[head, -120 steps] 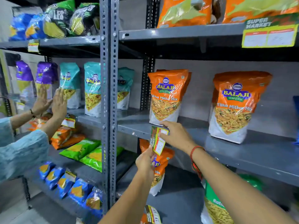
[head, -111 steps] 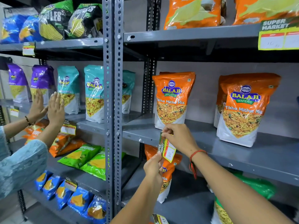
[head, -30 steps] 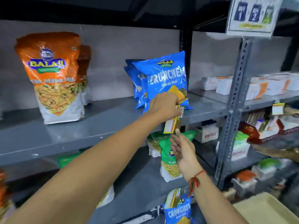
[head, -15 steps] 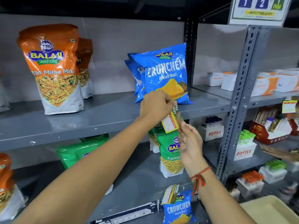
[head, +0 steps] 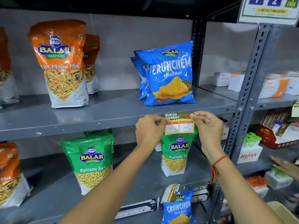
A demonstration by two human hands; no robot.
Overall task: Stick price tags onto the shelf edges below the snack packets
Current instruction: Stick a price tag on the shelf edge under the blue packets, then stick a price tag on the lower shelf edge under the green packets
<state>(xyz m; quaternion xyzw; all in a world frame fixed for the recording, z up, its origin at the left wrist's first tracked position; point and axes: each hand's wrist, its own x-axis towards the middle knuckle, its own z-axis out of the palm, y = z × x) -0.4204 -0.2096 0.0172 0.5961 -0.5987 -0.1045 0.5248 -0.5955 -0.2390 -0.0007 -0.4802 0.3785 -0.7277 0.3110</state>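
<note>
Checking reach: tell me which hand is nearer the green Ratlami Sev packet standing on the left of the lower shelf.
Left. The left hand is up and to the right of that Ratlami Sev packet, pinching the price tag; the right hand holds the tag's far corner, farther right.

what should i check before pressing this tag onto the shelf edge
1. Tag held at both top corners, left hand and right hand: ok.
2. Tag sits under the Crunchem packet: ok.
3. Tag level with the shelf edge: ok, roughly.
4. Printed side faces out, prices readable: ok.
5. Adhesive exposed on the back: cannot tell.
6. Tag hangs over the Ratlami Sev packet top: not ok.
</note>
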